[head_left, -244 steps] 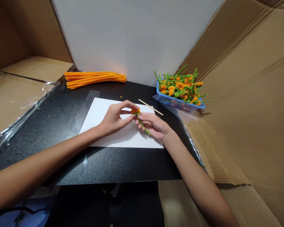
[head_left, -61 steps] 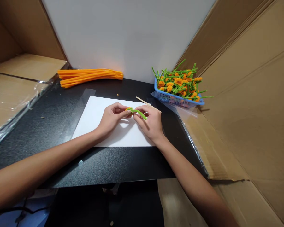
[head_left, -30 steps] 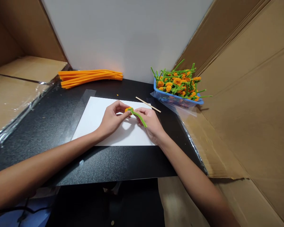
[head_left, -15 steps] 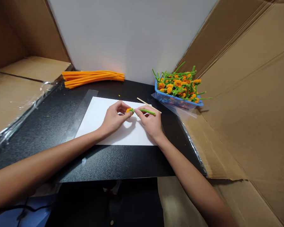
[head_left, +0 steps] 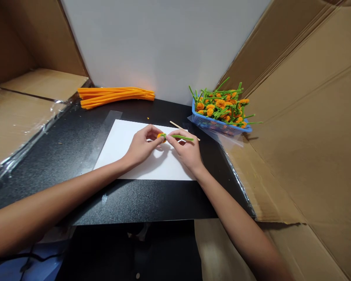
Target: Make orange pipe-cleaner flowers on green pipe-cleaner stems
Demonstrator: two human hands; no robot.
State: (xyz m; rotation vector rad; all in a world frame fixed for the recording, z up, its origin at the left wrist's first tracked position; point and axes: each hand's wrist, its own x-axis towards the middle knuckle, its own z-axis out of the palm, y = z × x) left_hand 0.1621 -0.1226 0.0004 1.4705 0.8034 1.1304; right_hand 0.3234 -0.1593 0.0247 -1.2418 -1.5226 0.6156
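Over the white sheet (head_left: 128, 164), both hands meet at a small pipe-cleaner pumpkin (head_left: 160, 136) with an orange body and a green stem. My left hand (head_left: 143, 144) is closed, pinching the orange part between thumb and fingers. The thumb and forefinger of my right hand (head_left: 185, 148) grip the green part just beside the body. From there the fuzzy green stem (head_left: 185, 138) points to the right, across the right fingers. A thin wooden stick (head_left: 175, 124) lies behind the right hand, partly covered by it.
Orange pipe cleaners (head_left: 117, 96) lie bundled at the back left. A blue basket (head_left: 219, 124) at the back right is heaped with similar orange-and-green pieces, stems sticking out over its rim. Cardboard walls (head_left: 304, 117) flank the black table (head_left: 152, 201).
The orange body has turned slightly between the fingers and shows more of its rounded side. The green stem's free end sits a little higher. Both hands stay nearly in place.
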